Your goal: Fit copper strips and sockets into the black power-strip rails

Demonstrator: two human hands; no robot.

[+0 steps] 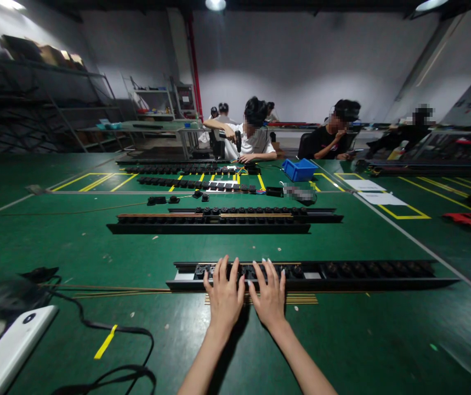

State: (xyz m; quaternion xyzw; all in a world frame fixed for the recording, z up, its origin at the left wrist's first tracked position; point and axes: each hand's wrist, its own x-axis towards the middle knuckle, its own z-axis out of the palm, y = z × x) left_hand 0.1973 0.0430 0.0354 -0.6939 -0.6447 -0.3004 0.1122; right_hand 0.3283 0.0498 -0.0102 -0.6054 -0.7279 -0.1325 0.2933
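A long black channel (pixel 383 284) lies crosswise in front of me, with a row of black blocks (pixel 358 269) set inside it. My left hand (pixel 223 293) rests over the channel's near wall, its fingers spread on the blocks. Just beside it, my right hand (pixel 268 291) lies the same way, fingers stretched out over the blocks. Neither hand is wrapped round anything. Thin brass-coloured rods (pixel 301 299) lie on the table along the channel's near side, partly hidden under my wrists. Longer thin rods (pixel 112 289) reach out to the left.
Beyond lies another pair of black channels (pixel 210 226) with rods on top. Farther off are a blue bin (pixel 299 169), white papers (pixel 377 192) and a co-worker (pixel 255 137) holding a power drill (pixel 238 141). A black cable (pixel 115 329) and a white device (pixel 17 351) occupy the near left.
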